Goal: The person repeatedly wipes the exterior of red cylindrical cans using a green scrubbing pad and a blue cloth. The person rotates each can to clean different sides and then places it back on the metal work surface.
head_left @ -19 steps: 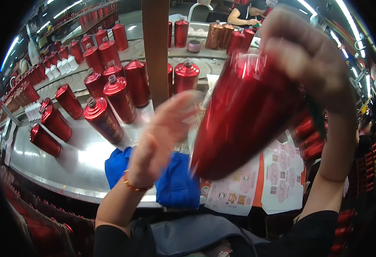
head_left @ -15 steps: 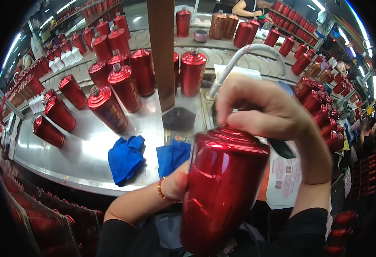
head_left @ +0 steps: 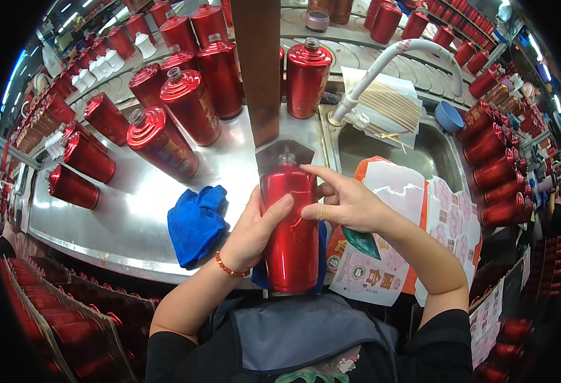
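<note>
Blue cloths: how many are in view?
2: one crumpled blue cloth on the steel counter, left of the held red bottle; another blue cloth mostly hidden behind that bottle. More could be out of sight.

The wide fisheye camera sits on the left side of the worker's head, looking steeply down and forward. It is close enough that the bare left hand (head_left: 257,228) and bare right hand (head_left: 352,203) fall mid-frame, with black cloth sleeves (head_left: 443,343) along the bottom; white strip lights (head_left: 535,46) edge the upper right.

Brown characters (head_left: 373,277) on white sheet (head_left: 382,297)
</note>
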`<state>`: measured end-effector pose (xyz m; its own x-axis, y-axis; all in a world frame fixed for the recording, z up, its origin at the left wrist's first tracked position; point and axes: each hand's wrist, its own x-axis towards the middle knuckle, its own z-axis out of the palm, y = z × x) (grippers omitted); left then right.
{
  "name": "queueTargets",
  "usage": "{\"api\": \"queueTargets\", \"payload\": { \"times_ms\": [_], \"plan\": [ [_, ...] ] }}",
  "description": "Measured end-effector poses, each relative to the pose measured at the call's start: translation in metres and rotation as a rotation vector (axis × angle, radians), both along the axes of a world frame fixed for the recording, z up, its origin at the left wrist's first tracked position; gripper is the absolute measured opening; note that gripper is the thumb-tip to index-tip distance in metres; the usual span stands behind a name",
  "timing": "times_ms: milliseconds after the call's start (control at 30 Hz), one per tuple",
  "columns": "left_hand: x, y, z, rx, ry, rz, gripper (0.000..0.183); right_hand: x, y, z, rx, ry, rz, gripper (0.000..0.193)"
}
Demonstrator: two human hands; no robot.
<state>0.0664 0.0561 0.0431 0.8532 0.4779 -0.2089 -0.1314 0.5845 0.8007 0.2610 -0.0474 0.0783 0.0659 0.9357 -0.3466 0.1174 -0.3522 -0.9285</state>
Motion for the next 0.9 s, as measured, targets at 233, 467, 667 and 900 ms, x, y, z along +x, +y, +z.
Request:
{"api": "queueTargets", "payload": {
  "times_ms": [233,467,667,900],
  "plan": [
    [0.005,-0.002,0.001,0.013,-0.002,0.009,0.053,-0.005,0.002,0.004,0.154,-0.160,-0.074,0.083],
    [0.009,0.013,-0.028,0.118,0.026,0.077,0.050,0.021,-0.002,-0.008,0.020,-0.005,-0.143,0.064],
    [-0.002,-0.007,-0.025,0.386,0.039,0.186,0.058,0.108,-0.087,-0.018,-0.174,-0.115,-0.396,0.055],
    [-0.004,-0.013,-0.027,0.335,0.013,0.221,0.060,0.051,-0.094,-0.022,-0.211,-0.928,-0.014,0.049]
  ]
}}
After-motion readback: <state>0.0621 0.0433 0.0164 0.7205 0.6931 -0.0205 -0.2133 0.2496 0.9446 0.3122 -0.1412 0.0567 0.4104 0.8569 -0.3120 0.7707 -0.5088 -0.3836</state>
